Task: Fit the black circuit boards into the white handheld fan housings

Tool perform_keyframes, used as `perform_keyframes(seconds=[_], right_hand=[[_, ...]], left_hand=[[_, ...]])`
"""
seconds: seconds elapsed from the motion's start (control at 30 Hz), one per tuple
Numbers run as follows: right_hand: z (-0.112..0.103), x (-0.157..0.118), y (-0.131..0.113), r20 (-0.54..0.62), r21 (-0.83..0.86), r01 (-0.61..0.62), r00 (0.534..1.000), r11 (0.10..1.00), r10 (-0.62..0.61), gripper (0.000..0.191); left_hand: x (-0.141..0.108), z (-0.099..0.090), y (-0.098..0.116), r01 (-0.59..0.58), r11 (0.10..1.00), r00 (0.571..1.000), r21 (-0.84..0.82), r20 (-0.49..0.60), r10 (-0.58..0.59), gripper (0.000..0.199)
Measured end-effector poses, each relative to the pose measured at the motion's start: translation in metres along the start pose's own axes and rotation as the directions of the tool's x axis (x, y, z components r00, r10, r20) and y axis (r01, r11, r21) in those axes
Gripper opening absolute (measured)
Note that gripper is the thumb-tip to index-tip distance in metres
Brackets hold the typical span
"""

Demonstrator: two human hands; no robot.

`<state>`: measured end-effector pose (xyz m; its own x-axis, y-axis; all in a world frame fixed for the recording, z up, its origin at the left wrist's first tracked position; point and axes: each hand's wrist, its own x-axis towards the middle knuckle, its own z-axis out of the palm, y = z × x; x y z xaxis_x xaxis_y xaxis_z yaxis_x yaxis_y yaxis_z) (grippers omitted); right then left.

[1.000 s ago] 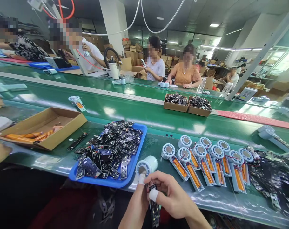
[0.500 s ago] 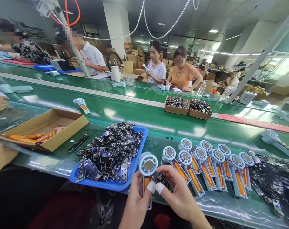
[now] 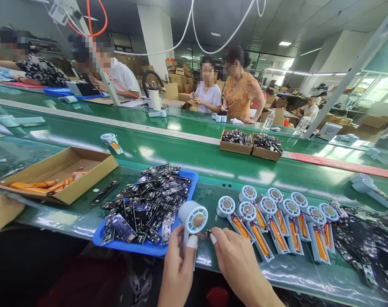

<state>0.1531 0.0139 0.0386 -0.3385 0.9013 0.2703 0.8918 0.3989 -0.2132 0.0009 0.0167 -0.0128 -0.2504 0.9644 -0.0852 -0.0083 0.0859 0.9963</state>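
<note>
My left hand (image 3: 178,264) grips a light-blue handheld fan body (image 3: 195,218) by its handle, the thumb with its white cover pressed on the front. Its round, slotted head faces up toward me. Close by on the right, my right hand (image 3: 234,256) is closed in a pinch on a small dark circuit board (image 3: 208,233), mostly hidden behind the fingers. Thin red wires (image 3: 202,236) stretch between the fan body and these fingertips. Behind my left hand sits a blue tray (image 3: 194,179) heaped with black circuit boards (image 3: 158,192).
Several fan bodies (image 3: 267,205) with orange batteries lie at right, beside a pile of boards (image 3: 369,243). A cardboard box (image 3: 94,164) with orange batteries stands left. Another fan body (image 3: 112,143) lies on the green conveyor (image 3: 168,149). Another person's hand (image 3: 4,215) rests at far left.
The fan body has turned and tilted toward the right in my left hand. My right hand has rotated, so the board in it is now mostly hidden and red wires show.
</note>
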Motion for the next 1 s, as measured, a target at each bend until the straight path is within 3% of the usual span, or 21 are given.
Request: perform_keyframes(seconds=[0.1,0.2,0.27,0.37,0.47,0.57,0.73,0.83,0.9,1.0], right_hand=[[-0.019,0.004,-0.001,0.240,0.024,0.144,0.960,0.989,-0.145,0.003],[-0.025,0.007,-0.002,0.274,0.280,0.222,0.914,0.934,-0.299,0.017],[-0.019,0.008,-0.001,0.243,0.522,0.146,0.919,0.840,-0.311,0.021],[-0.001,0.009,-0.002,0.289,0.818,-0.142,0.939,0.557,-0.185,0.041],[0.016,0.006,-0.004,0.368,0.896,-0.336,0.928,0.290,-0.062,0.055],[0.026,0.004,-0.005,0.356,0.916,-0.355,0.934,0.185,0.032,0.062],[0.025,0.003,-0.008,0.343,0.921,-0.359,0.932,0.155,0.121,0.063],[0.021,0.000,-0.011,0.321,0.921,-0.344,0.936,0.182,0.146,0.059],[0.022,-0.005,-0.013,0.259,0.920,-0.304,0.946,0.247,0.197,0.049],[0.030,-0.018,-0.015,0.127,0.877,-0.232,0.957,0.420,0.262,0.032]], left_hand=[[-0.002,-0.003,0.005,0.035,0.999,0.999,-0.015,0.010,-0.035,0.057],[-0.006,-0.006,0.012,0.103,0.992,0.993,-0.076,0.059,-0.099,0.050],[-0.007,-0.008,0.016,0.174,0.976,0.982,-0.135,0.097,-0.162,0.048],[-0.008,-0.009,0.022,0.296,0.915,0.949,-0.272,0.190,-0.251,0.055],[-0.010,-0.006,0.029,0.326,0.860,0.940,-0.392,0.229,-0.252,0.057],[-0.016,0.000,0.033,0.295,0.855,0.953,-0.426,0.191,-0.234,0.056],[-0.019,0.007,0.024,0.173,0.932,0.983,-0.320,0.115,-0.143,0.064],[-0.013,0.002,0.011,0.159,0.968,0.982,-0.196,0.128,-0.136,0.064],[-0.008,-0.004,0.003,0.175,0.976,0.979,-0.126,0.131,-0.159,0.064],[-0.003,-0.009,-0.006,0.202,0.977,0.979,-0.067,0.045,-0.199,0.061]])
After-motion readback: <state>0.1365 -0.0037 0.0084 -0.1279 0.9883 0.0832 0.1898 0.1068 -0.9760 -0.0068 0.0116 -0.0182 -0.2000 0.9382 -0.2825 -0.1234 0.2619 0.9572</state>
